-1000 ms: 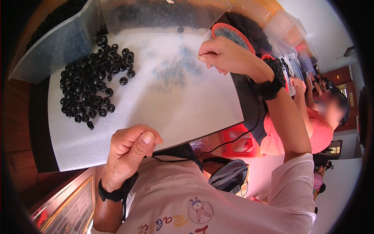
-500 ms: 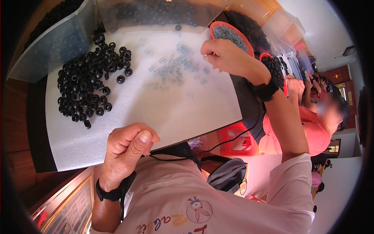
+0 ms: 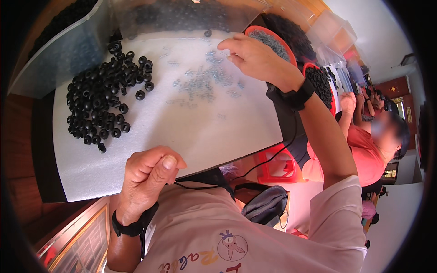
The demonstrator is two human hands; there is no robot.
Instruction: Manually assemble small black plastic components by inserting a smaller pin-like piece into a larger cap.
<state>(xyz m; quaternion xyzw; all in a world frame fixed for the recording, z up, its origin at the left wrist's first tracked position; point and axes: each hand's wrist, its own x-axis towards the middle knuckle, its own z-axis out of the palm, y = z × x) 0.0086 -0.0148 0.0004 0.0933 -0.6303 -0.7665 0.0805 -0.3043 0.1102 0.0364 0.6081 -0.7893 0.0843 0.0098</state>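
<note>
My left hand (image 3: 150, 175) is closed at the near edge of the white sheet (image 3: 150, 132), thumb laid over curled fingers. Whatever it may hold is hidden. Over the far right part of the sheet, my right hand (image 3: 259, 59) is open, index finger and thumb apart, and I see nothing between them. Just below and left of its fingertips lie small, thin, silvery-blue coils like springs (image 3: 198, 84), spread loosely. A heap of black, round, ring-like plastic parts (image 3: 98, 95) with holes covers the left of the sheet.
Clear plastic bins (image 3: 59, 54) with black parts stand along the left and far sides. An orange-red bowl (image 3: 273, 43) of small metal pieces sits beyond my right hand, a red container of black parts (image 3: 318, 84) beside it. A person in a coral shirt (image 3: 364, 154) sits at right.
My right hand has shifted left and slightly farther away, its thumb and index finger parting from a pinch. My left hand has stayed almost where it was.
</note>
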